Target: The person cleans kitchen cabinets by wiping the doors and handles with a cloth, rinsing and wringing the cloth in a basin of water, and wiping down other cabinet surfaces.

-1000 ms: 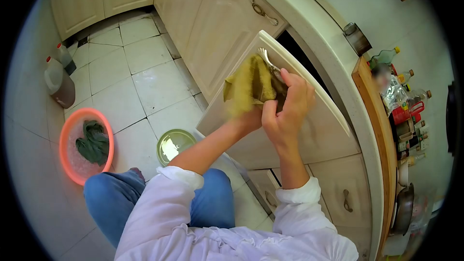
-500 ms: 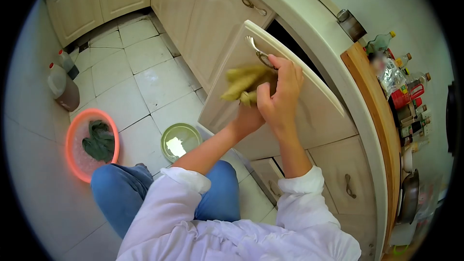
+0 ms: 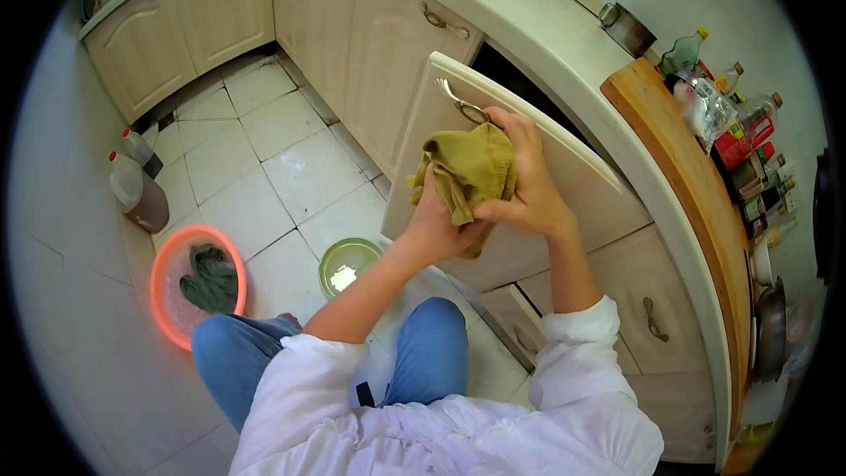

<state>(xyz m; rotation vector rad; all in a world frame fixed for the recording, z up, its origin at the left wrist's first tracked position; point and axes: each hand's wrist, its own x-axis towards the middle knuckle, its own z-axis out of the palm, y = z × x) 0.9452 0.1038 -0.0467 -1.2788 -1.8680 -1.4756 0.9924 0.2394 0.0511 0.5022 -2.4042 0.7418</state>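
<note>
A crumpled olive-green cloth is bunched between my two hands, in front of an ajar cream cabinet door. My left hand grips it from below and to the left, its fingers partly covered by folds. Curved round the right side of the cloth, my right hand presses on it with the thumb low and the fingers near the door's top edge. Just above the cloth is the door's ornate metal handle; its lower end lies close to my right fingertips.
On the tiled floor stand an orange basin with a dark green cloth in water, a green bowl and two jugs. A small drawer sticks out below the door. Bottles and pans line the counter at right.
The cloth, blurred and bunched at the handle before, is now spread wider between my hands. My right hand has come off the handle onto the cloth. The camera view has shifted slightly.
</note>
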